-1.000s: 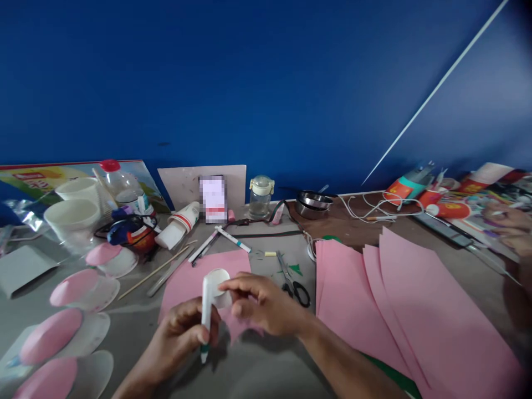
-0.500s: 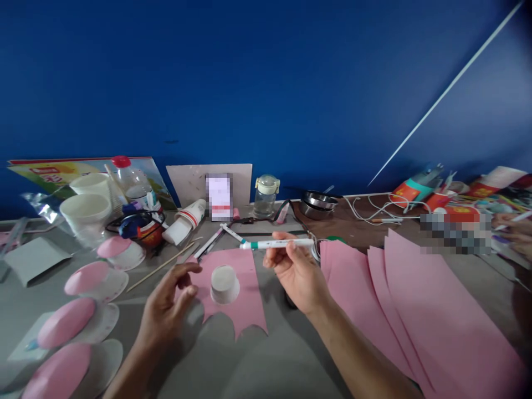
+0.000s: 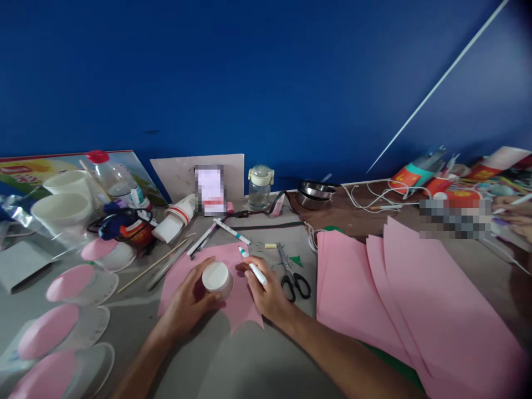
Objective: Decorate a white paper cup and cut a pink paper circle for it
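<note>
A white round cup-like piece (image 3: 216, 276) stands on a pink sheet (image 3: 243, 310) whose near edge is cut in scallops. My left hand (image 3: 189, 299) curls round its left side, thumb at the front and fingers behind. In my right hand (image 3: 266, 291) is a white marker (image 3: 255, 271) with a teal band, tilted with its teal end up and to the left, above the sheet's right part. Black-handled scissors (image 3: 294, 282) lie just right of that hand, near small green scraps.
Pink sheets (image 3: 440, 299) are stacked at right. Pink-and-white cup pieces (image 3: 50, 330) line the left. Behind are a phone (image 3: 211, 190), a glass jar (image 3: 260, 191), metal bowls (image 3: 316, 197) and white cables. Another person's hand (image 3: 515, 216) shows at far right.
My left hand has moved right onto the white piece. My right hand has come down and left with the marker, now tilted, uncovering the scissors. The view has shifted slightly.
</note>
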A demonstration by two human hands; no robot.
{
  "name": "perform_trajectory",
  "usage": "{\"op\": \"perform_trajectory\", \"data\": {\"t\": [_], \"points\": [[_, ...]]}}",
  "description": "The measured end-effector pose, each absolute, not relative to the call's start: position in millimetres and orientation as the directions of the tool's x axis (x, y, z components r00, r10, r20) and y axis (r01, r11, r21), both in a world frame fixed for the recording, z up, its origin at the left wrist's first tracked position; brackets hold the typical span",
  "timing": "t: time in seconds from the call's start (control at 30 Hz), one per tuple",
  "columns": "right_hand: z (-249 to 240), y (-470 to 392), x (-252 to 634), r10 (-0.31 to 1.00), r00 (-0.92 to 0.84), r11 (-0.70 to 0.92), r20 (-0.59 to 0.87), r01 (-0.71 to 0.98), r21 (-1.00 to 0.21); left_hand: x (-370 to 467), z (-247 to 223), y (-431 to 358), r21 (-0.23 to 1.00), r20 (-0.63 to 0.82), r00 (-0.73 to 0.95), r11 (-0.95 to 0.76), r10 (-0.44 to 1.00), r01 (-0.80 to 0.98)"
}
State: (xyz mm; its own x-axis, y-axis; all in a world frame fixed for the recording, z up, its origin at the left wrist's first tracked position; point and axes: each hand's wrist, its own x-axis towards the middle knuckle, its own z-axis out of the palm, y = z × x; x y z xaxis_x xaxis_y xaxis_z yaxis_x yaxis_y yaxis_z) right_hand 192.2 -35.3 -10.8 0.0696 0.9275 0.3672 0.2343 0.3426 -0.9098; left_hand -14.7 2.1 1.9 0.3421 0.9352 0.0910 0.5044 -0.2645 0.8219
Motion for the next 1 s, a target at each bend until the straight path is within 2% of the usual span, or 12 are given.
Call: {"op": "perform_trajectory", "data": {"t": [0.17,0.4,0.7,1.0], "points": [[-15,-35,193,0.918,-0.011,0.369,0.396,0.387,-0.845,-21,5,0,0.803,0.027,0.353,-0.231,0.935,0.549],[-14,-34,193,0.900,-0.149,0.425,0.411,0.518,-0.743,-23,14,-2,0.775,0.033,0.382,-0.265,0.923,0.573],[-13,-35,193,0.866,-0.261,0.495,0.426,0.562,-0.662,-27,11,-1,0.767,0.016,0.414,-0.277,0.910,0.579],[-12,-34,194,0.865,-0.285,0.500,0.414,0.569,-0.653,-29,8,0,0.764,0.002,0.419,-0.272,0.908,0.585]]}}
